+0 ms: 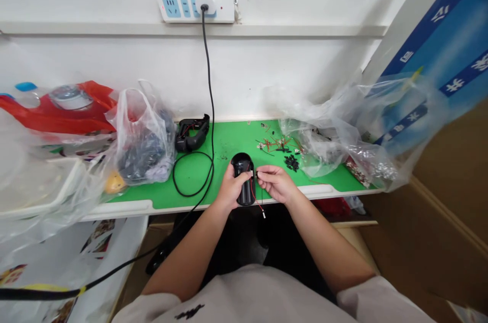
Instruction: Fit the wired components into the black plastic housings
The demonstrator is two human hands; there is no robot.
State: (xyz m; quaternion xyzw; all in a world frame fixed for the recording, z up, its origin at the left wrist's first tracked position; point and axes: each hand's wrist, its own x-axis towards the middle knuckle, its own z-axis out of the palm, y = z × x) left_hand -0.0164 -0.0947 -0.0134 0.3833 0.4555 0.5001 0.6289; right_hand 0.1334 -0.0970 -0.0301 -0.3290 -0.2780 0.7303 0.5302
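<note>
My left hand (232, 185) is wrapped round a glossy black plastic housing (246, 193), hollow at the top, its thumb lying across the front. A red wire (254, 193) with a small white connector (264, 215) hangs from the housing's right side. At that same edge my right hand (277, 183) has thumb and forefinger pinched together; whatever sits between the fingertips is too small to name. To the right on the green mat lie a pile of small black parts (292, 162) and loose little boards with red and black wires (280, 145).
Another black housing (191, 132) with wires inside rests at the back left, beside a looped black cable (173, 173). Clear plastic bags (143, 145) flank the green mat (229, 135) on the left, with another plastic bag (331, 135) on the right. A power strip (224, 10) hangs on the wall.
</note>
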